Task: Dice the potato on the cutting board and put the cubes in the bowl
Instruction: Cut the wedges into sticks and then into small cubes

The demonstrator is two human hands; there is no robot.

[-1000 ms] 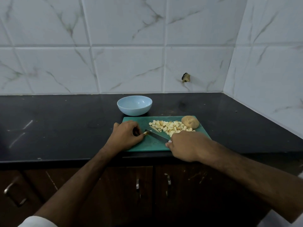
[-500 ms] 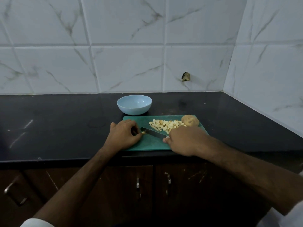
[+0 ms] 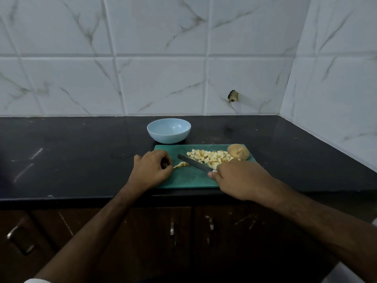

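Two hands are at work over the board, which lies flat on the black worktop near its front edge. Your left hand sits at the board's left edge with its fingers curled, pinching one end of a thin potato strip that lies on the board just right of the fingertips. Your right hand covers the board's near right corner, closed round the handle of the knife; the handle itself is hidden under the hand. The blade runs from that hand up and left across the middle of the board, its tip just above the strip's free end; whether the edge touches the strip you cannot tell from here.

Cubes lie in a loose heap on the far right part of the board, just behind the blade and partly hidden by your right hand. A potato, still in its skin, rests at the board's far right corner, touching the heap. The pale blue bowl stands upright on the worktop just behind the board's far left corner, apart from it, with no cubes inside.

Behind the board rises a wall of white marbled tile, and below the worktop's front edge are dark cupboards with metal handles.
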